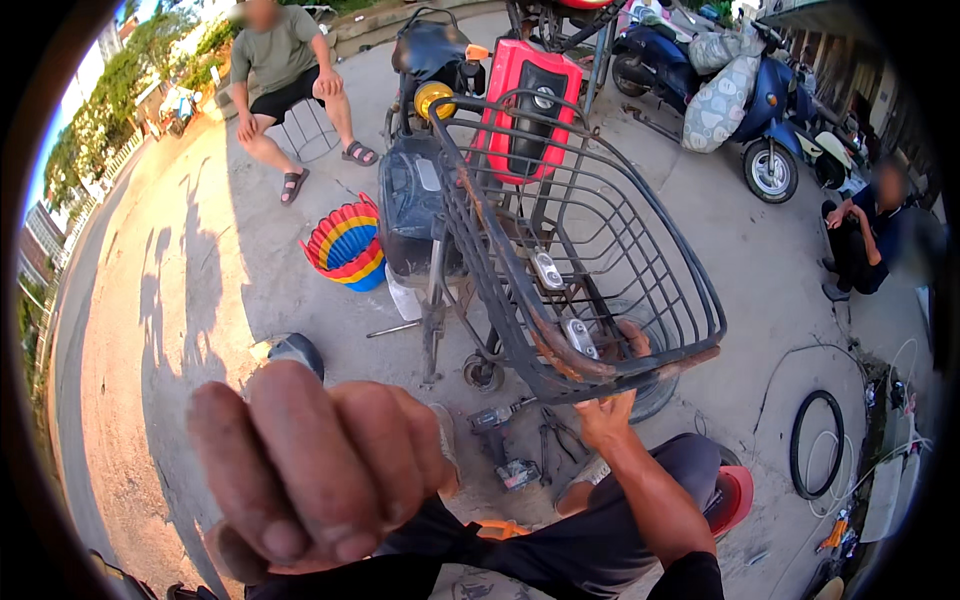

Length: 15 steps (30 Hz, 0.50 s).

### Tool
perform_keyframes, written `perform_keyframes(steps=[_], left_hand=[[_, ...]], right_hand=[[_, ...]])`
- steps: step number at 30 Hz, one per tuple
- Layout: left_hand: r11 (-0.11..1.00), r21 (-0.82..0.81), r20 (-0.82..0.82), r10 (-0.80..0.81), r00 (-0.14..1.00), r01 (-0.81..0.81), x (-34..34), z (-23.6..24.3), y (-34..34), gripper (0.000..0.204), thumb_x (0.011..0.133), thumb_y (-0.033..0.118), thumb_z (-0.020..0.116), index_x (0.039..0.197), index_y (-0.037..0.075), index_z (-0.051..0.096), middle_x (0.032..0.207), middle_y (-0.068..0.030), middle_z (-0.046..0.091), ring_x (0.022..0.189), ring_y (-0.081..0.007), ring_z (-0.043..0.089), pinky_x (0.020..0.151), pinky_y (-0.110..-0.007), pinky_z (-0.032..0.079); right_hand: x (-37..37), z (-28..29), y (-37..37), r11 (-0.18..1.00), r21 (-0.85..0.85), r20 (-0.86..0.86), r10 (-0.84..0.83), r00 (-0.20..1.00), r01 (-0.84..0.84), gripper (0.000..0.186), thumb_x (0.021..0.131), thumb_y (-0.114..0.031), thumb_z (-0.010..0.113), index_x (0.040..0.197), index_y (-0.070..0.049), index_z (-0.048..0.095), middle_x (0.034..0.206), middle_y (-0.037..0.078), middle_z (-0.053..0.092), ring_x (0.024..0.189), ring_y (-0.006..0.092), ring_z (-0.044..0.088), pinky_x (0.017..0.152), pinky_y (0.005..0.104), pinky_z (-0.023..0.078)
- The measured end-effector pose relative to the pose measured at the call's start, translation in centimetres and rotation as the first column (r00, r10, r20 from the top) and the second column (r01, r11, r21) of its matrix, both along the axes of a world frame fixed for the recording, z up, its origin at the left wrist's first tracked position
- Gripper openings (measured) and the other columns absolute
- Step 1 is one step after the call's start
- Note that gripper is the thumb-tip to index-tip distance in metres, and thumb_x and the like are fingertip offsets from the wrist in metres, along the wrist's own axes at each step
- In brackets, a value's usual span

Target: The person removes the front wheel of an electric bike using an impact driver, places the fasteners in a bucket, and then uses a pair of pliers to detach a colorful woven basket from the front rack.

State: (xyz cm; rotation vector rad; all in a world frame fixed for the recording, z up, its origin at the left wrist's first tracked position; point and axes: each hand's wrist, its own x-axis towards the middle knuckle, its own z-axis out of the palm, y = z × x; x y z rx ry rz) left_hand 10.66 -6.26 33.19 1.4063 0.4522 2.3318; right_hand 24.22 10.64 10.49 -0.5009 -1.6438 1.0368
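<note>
My left hand (320, 460) is raised very close in front, its fingers curled into a fist. Anything inside it is hidden. My right hand (608, 418) reaches under the near rim of a black, rust-worn wire basket (560, 340) mounted on a vehicle. Its fingers show partly through the bars, bent round something near a wheel (655, 395); what they grip is hidden. Two silver metal fittings, one a silver lamp-like piece (578, 338), show through the basket. On the ground below lie a cordless drill (505, 450) and dark pliers (558, 438).
A red, yellow and blue plastic basket (345, 245) stands left of the vehicle's black seat (412, 195). One person (285, 70) sits at far left, another (865, 235) crouches at right. A blue scooter (745, 120) is parked behind. A loose tyre (817, 445) and cables lie right.
</note>
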Motion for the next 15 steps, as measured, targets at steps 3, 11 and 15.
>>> perform_keyframes(steps=[3,11,15], left_hand=[[0.954,0.298,-0.021,-0.027,0.999,0.032,0.5,4.0,-1.5,0.015,0.093,0.013,0.056,0.087,0.007,0.044,0.086,-0.0024,0.051,0.067,-0.0145,0.055,0.071,-0.035,0.045],[0.939,0.331,-0.085,-0.070,0.994,0.094,-2.5,3.3,-2.1,0.009,0.095,0.012,0.054,0.091,0.009,0.046,0.090,-0.0024,0.055,0.073,-0.0152,0.057,0.074,-0.033,0.046],[0.943,0.318,-0.104,-0.067,0.992,0.097,-3.9,3.1,-2.7,0.007,0.096,0.012,0.053,0.093,0.011,0.047,0.091,-0.0024,0.058,0.076,-0.0156,0.058,0.075,-0.032,0.046]], right_hand=[[-2.0,-0.9,-0.8,0.988,-0.112,-0.121,0.095,0.988,-0.109,0.120,0.064,-0.058,0.087,0.144,0.002,0.022,0.132,0.011,0.031,0.112,0.0251,0.051,0.086,0.0392,0.047],[-0.5,-1.1,-1.5,0.984,-0.151,-0.093,0.076,0.993,-0.090,0.091,0.081,-0.040,0.076,0.148,-0.007,0.024,0.133,0.010,0.042,0.116,0.0229,0.052,0.093,0.0388,0.046],[-0.9,-1.1,-1.2,0.974,-0.188,-0.166,0.097,0.981,-0.128,0.085,0.086,-0.041,0.070,0.149,-0.009,0.025,0.135,0.009,0.044,0.120,0.0241,0.051,0.097,0.0403,0.044]])
